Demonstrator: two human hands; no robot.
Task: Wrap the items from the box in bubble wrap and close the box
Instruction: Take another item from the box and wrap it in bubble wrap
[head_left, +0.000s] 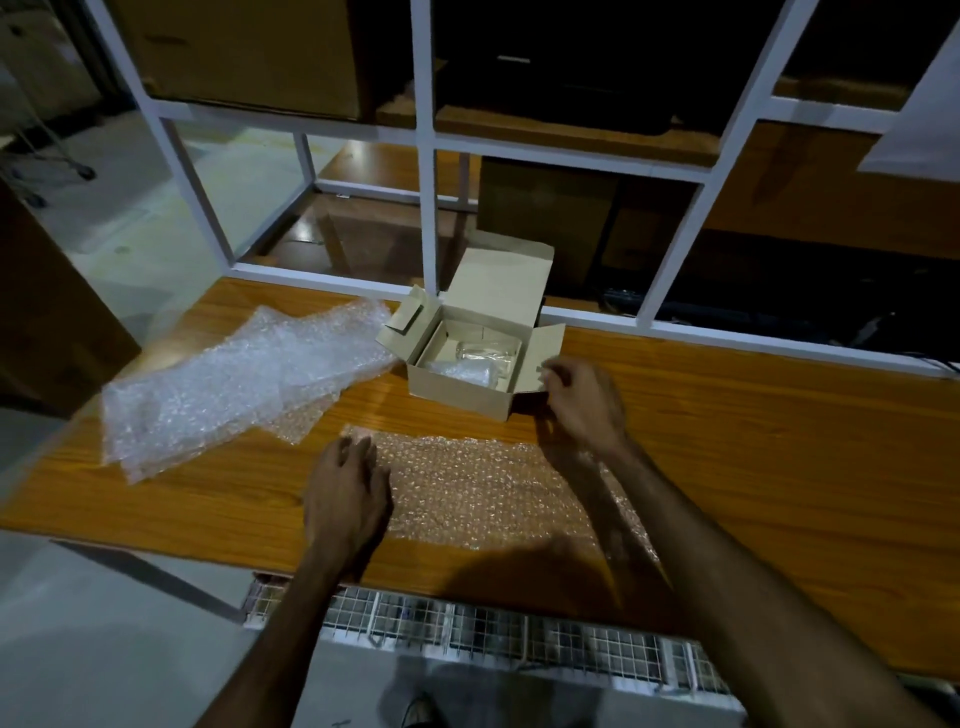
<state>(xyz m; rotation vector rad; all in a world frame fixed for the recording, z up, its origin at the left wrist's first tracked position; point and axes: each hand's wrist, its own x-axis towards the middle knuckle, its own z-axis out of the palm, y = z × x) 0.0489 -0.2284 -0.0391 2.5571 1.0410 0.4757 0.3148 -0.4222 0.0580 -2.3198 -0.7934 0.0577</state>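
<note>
An orange wooden bench (727, 441) carries clear bubble wrap sheets (234, 384) at ten o'clock and an open brown cardboard box (467, 384) holding clear items (475, 358) at twelve. The flat bubble wrap sheet (483, 488) is pressed under the released left hand (345, 493); the box's side flap (545, 358) is pinched by the right hand (582, 400).

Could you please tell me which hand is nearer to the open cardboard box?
Right. The right hand is at the cardboard box's side flap; the left hand rests on the bubble wrap sheet, nearer the person.

We find the cardboard box (470, 382) open, lid upright, near the bench's far edge, clear wrapped items (470, 364) inside. One bubble wrap sheet (483, 491) lies flat by the near edge; more sheets (234, 387) toward the left.
</note>
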